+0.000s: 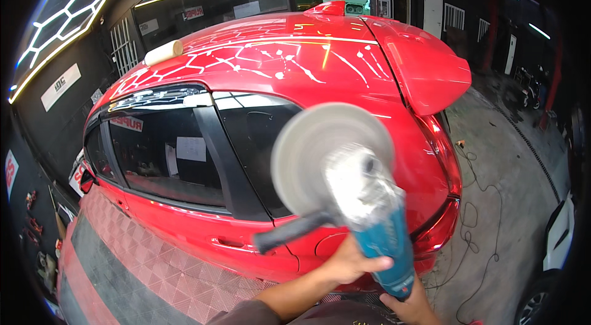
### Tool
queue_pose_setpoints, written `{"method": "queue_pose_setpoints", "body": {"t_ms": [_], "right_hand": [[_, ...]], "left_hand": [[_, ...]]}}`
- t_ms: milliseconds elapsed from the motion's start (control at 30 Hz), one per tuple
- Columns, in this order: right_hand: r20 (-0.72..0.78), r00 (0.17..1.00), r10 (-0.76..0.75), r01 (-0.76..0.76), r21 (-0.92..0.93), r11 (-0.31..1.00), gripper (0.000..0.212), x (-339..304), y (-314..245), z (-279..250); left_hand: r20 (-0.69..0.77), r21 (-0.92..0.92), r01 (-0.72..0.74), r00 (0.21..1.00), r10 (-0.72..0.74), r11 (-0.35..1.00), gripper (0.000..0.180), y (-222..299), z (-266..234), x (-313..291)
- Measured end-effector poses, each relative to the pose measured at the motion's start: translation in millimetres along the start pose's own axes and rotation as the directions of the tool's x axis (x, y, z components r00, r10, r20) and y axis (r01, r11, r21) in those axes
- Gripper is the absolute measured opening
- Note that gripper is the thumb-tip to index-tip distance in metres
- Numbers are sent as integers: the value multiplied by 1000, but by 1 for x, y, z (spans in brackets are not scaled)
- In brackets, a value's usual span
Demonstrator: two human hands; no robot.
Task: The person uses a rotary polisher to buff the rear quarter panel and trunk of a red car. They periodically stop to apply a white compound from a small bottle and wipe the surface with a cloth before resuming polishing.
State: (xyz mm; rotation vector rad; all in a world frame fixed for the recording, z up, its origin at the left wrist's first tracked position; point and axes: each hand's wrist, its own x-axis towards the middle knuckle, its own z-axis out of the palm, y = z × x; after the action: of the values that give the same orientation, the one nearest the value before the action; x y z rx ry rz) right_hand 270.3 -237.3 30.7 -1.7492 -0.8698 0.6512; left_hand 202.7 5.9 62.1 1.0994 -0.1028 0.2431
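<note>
Tool held: a rotary polisher [369, 202] with a teal body, a pale dusty head and a round grey-white pad [320, 152] is raised in front of the red car [295, 66], over its rear quarter.
Long axis: the polisher body runs from the lower right, at the hands, up and to the left toward the pad; the black side handle [289, 232] juts out to the lower left, across that axis.
Pad facing: the disc is seen tilted, its back turned partly toward the camera; whether it touches the paint or the rear side window [258, 140] cannot be told, as the tool is blurred.
Left hand [351, 260]: fingers are wrapped around the teal body just below the head, the thumb laid along it; the side handle is just beside this hand but is not gripped.
Right hand [409, 306]: it is closed on the tail end of the body at the lower edge of the view; only part of it is seen.
Nearer hand: the left hand lies nearer the pad, the right farther back.
Surroundings: a pale foam roller [163, 52] rests on the roof edge; a cable [474, 214] lies looped on the floor behind the car.
</note>
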Motion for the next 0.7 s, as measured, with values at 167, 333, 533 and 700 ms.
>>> {"method": "queue_pose_setpoints", "body": {"t_ms": [167,333,533,700], "right_hand": [[-137,958,253,-245,72,967,63,-45,33,6],[-202,970,133,-150,-71,986,62,-46,36,25],[-63,992,-110,107,-57,993,94,16,-22,59],[153,974,-166,178,-70,982,104,60,-113,69]], "left_hand": [[93,-21,144,986,-141,989,92,-40,39,4],[4,102,114,993,-115,988,93,-56,19,-10],[76,-20,-54,996,55,998,105,30,-31,-21],[-94,-241,-281,959,266,929,105,107,-54,-32]]}}
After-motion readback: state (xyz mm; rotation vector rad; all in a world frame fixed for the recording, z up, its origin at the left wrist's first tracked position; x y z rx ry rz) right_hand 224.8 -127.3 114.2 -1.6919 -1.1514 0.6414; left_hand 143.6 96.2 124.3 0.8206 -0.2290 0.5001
